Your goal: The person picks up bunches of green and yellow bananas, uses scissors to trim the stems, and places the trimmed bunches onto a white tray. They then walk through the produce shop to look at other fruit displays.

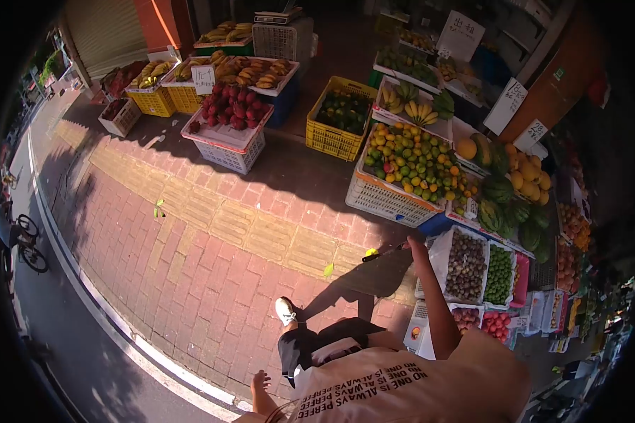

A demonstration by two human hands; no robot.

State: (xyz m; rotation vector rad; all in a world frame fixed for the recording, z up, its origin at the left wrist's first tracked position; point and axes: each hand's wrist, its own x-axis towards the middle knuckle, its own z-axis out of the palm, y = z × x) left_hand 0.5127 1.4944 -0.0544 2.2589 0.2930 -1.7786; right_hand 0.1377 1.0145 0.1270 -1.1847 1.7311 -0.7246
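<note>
My right arm reaches forward beside the fruit stall, and my right hand [411, 244] is closed on a slim dark object [382, 255]. Its exact kind is too small to make out. A small yellow-green patch [371, 252] shows just beyond it. Closest to this hand are a crate of small dark purplish fruit [466, 264] and a crate of green and orange citrus [413, 162]. Down at my left side hangs my left hand [260, 381], with fingers apart and nothing seen in it. One white shoe [286, 310] is stepping on the brick pavement.
Yellow crates [335, 141] and a white crate topped with dragon fruit [229, 149] line the shopfront ahead. Bananas [261, 72] lie behind them. Watermelons [497, 189] and small green fruit [499, 273] are on the right. A white curb line [113, 321] borders the road, where a bicycle [32, 243] stands.
</note>
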